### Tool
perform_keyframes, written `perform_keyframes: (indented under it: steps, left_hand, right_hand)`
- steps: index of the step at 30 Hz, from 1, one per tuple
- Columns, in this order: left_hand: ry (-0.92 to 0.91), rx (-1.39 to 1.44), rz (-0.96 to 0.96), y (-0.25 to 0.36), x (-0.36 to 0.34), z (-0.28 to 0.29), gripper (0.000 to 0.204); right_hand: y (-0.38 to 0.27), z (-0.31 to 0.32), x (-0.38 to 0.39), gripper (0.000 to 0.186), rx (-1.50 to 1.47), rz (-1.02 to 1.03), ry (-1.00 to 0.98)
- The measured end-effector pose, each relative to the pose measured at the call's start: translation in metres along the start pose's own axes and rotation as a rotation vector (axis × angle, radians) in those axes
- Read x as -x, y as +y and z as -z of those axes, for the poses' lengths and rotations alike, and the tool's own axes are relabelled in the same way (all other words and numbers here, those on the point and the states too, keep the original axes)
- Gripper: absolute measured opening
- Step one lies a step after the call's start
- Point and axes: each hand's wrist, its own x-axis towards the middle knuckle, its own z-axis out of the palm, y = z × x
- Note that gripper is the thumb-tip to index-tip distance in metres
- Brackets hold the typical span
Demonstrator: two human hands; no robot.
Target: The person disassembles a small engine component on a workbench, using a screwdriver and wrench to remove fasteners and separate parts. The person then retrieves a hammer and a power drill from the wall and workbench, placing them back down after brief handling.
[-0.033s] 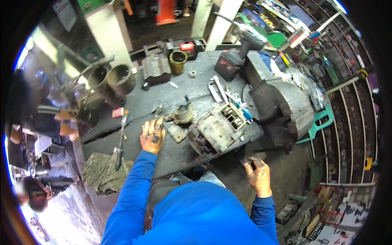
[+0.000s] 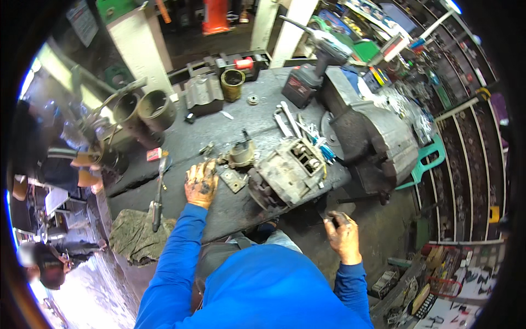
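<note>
My left hand [image 2: 201, 183], smeared with black grease, lies flat with fingers spread on the dark workbench [image 2: 230, 126]. Just right of it are a small flat metal plate [image 2: 234, 179] and a round greasy part [image 2: 241, 153]. A dirty grey motor housing [image 2: 285, 175] sits at the bench's front edge between my hands. My right hand [image 2: 342, 236] hangs below the bench edge, under the big grey vise [image 2: 372, 137]. Its fingers curl around a small dark object [image 2: 334, 219] that I cannot make out. Blue sleeves cover both arms.
Wrenches [image 2: 290, 123], a cordless drill [image 2: 318, 60], a brass cylinder [image 2: 233, 82] and two large metal sleeves [image 2: 145, 109] stand on the bench. A long tool [image 2: 159, 192] and a rag [image 2: 137, 236] lie left. A green chair [image 2: 430, 159] and shelves stand right. Another person [image 2: 46, 263] is lower left.
</note>
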Motion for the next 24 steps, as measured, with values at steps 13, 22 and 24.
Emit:
perform_keyframes:
  steps: [13,22,24]
  left_hand:
    - [-0.182,0.205,0.094,0.027,0.015,0.013,0.079]
    - [-0.081,0.769,0.633,0.078,-0.005,0.081,0.046]
    - [0.075,1.515,0.785,0.108,-0.014,0.088,0.064]
  right_hand:
    - [0.044,-0.020,-0.029,0.021,-0.145,-0.028,0.043]
    - [0.071,-0.047,-0.106,0.038,-0.392,0.139,-0.356]
    - [0.071,-0.050,-0.123,0.055,-0.505,0.133,-0.513]
